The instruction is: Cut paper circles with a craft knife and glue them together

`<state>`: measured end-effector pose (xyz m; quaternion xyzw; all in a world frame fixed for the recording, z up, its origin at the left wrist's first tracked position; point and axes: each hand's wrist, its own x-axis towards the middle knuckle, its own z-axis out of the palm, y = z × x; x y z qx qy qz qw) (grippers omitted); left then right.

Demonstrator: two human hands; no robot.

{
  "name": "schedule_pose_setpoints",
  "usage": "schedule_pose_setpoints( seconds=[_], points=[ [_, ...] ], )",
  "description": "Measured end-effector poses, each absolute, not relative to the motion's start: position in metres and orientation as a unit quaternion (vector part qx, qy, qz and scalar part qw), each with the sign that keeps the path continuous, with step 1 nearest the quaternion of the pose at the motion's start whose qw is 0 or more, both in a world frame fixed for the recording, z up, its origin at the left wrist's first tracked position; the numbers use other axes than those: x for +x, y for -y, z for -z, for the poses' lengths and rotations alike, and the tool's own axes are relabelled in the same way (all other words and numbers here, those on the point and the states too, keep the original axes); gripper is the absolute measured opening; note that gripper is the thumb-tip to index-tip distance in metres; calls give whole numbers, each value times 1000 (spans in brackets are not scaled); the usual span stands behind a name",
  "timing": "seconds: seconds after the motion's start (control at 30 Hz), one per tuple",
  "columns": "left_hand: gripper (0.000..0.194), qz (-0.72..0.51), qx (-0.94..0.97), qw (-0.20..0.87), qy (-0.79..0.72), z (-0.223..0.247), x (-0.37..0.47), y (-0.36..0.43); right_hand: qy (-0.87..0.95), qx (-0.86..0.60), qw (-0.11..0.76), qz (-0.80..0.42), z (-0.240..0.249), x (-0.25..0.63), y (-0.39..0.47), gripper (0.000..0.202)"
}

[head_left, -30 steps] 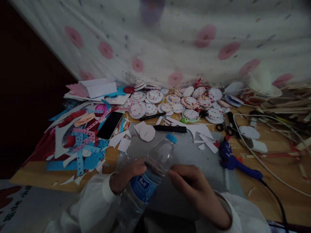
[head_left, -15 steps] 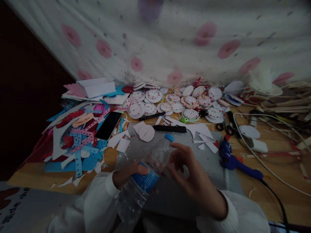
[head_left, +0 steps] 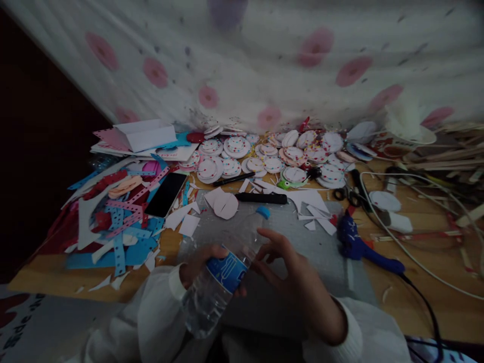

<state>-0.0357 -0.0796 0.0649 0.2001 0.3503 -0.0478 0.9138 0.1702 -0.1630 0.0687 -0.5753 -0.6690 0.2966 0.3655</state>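
My left hand [head_left: 199, 262] is wrapped around the middle of a clear plastic bottle [head_left: 206, 307] with a blue label and a blue cap [head_left: 263, 212]. The bottle leans, its capped end up and to the right, its base toward me. Beside the bottle's upper part is my right hand [head_left: 291, 275], empty, with the fingers bent and apart. Its fingertips are close to the bottle's shoulder; whether they touch cannot be made out. Under both hands lies a grey cutting mat [head_left: 313, 247]. Round white paper pieces [head_left: 226, 205] and a black knife-like tool [head_left: 262, 197] lie beyond the bottle.
At left, paper strips [head_left: 123, 217] pile up near a phone [head_left: 166, 194]. Many decorated paper discs [head_left: 237, 146] line the back by a curtain [head_left: 264, 65]. At right are a blue glue gun [head_left: 351, 237], scissors [head_left: 347, 195], a white cable [head_left: 419, 257] and wooden sticks [head_left: 449, 156].
The bottle's base has risen slightly in my left hand. My right fingers have shifted a little lower along the bottle, away from the cap. The view has drifted slightly.
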Motion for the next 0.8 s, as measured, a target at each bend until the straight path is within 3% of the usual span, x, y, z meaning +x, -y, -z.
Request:
schedule_pose_setpoints(
  seconds=[0.2,0.57,0.73,0.8],
  points=[
    [57,37,188,913,-360,-55,-32,78,737,-562,302,-225,-75,173,163,55],
    [52,-26,297,895,-331,-54,-24,79,684,-604,334,-238,-68,170,166,47],
    [48,-61,543,763,-344,-58,-25,69,681,-604,322,-262,-71,171,169,46],
    [57,-41,646,671,-362,-60,-25,67,688,-600,314,-260,-71,169,171,42]
  ],
)
